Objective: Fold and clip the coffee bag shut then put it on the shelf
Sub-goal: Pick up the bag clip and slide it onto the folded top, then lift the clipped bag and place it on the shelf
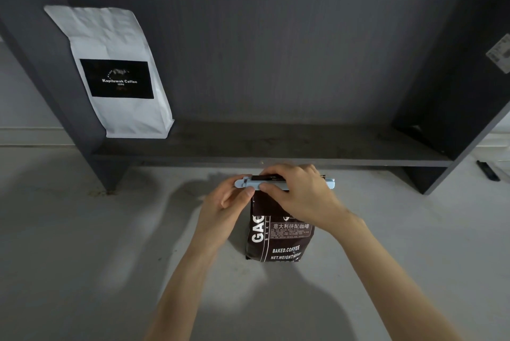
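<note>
Bag (278, 233) stands upright on the bench (82, 230), clip (284, 183) lying 9-to-3 across its folded top. Both hands, left (223, 208) and right (298, 194), grip the clip. Shelf (276, 147) lies at 12 o'clock.

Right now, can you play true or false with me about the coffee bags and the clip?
1. The brown coffee bag stands on the shelf. False: it stands on the light surface in front of the dark shelf.
2. A light blue clip lies across the top of the brown bag. True.
3. Both hands touch the clip. True: the left hand holds one end, the right hand covers the middle.
4. The white coffee bag lies flat on the floor. False: it stands on the shelf, leaning at the left end.
5. The white bag has a clip too. False: none shows on it.
</note>
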`<state>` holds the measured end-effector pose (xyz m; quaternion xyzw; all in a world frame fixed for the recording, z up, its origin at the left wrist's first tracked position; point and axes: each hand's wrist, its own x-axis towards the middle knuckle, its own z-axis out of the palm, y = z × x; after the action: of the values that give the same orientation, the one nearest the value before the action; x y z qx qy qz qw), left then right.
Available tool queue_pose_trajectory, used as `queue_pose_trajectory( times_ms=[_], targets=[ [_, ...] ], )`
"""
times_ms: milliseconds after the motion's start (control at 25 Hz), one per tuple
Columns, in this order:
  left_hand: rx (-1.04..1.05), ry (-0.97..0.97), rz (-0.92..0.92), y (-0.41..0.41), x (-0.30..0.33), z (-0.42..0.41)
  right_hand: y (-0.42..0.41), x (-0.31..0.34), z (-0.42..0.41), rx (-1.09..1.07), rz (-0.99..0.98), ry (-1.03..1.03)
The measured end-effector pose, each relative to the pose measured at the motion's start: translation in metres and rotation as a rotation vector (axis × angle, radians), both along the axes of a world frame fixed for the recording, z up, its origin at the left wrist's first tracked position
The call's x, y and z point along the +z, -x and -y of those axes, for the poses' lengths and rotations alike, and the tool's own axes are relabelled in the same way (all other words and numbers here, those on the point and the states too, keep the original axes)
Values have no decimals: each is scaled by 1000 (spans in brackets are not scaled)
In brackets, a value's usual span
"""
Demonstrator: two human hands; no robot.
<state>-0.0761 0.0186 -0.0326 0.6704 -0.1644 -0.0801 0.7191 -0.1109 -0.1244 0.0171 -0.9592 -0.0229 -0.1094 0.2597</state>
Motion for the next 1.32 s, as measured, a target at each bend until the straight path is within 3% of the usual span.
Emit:
queue_pose_trajectory(
  times_ms=[560, 880, 1120, 1320],
  targets=[
    [23, 23, -26, 3, -2, 1, 2, -9, -6, -69, 103, 49],
    [88, -73, -6, 6, -1, 4, 3, -10, -5, -63, 122, 45],
    [25, -44, -5, 4, 2, 1, 5, -9, -2, -26, 155, 37],
    [-82, -132, 51, 0, -9, -4, 12, -1, 18, -62, 291, -135]
  ],
)
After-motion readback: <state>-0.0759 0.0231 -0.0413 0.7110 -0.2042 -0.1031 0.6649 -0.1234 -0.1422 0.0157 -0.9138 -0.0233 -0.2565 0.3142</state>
